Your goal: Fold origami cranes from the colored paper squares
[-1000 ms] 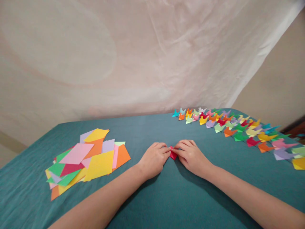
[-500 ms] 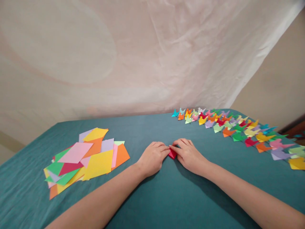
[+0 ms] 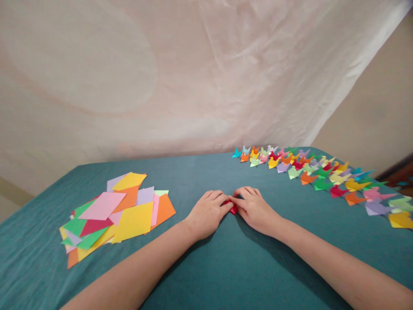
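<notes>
A small folded piece of red paper (image 3: 233, 208) lies on the teal tablecloth (image 3: 226, 267) near the middle. My left hand (image 3: 209, 212) and my right hand (image 3: 255, 208) meet over it, fingers curled and fingertips pinching it from either side. Most of the red paper is hidden under the fingers.
A loose heap of coloured paper squares (image 3: 112, 213) lies at the left. Rows of several finished folded paper figures (image 3: 319, 174) run along the right side toward the far edge. A creased pale cloth backdrop (image 3: 193, 73) hangs behind the table.
The two hands have drawn closer together over the red paper, so less of it shows. The view has shifted slightly.
</notes>
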Available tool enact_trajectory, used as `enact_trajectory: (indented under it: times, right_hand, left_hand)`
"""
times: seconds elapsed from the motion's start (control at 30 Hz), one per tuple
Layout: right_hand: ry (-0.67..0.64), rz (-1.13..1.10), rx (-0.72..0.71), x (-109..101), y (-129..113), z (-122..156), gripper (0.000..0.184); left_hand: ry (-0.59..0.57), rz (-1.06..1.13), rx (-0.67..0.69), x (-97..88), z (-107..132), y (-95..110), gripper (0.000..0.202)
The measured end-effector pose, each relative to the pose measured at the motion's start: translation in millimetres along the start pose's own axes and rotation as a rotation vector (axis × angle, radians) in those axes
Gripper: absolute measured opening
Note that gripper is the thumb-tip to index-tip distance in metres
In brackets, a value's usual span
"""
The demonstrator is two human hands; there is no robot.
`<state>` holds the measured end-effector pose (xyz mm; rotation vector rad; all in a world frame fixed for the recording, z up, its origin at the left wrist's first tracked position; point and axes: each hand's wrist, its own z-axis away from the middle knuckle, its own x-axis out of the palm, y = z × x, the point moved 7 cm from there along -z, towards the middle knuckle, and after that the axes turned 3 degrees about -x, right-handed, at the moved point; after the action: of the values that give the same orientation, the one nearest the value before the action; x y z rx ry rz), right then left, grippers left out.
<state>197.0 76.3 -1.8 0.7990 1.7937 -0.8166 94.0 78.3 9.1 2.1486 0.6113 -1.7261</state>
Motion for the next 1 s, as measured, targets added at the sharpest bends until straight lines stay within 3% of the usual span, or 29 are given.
enact_trajectory:
  times: [0.4,1.0]
  right_hand:
    - [0.017,-0.15,0.027,2,10,2,0.037]
    - [0.003,-0.098,0.019,5,12,3,0.035]
  left_hand:
    - [-0.017,-0.089,0.054,-1.4,1,-3,0.031]
    - [-0.08,-0.042,0.137,-11.3,3,10,0.029]
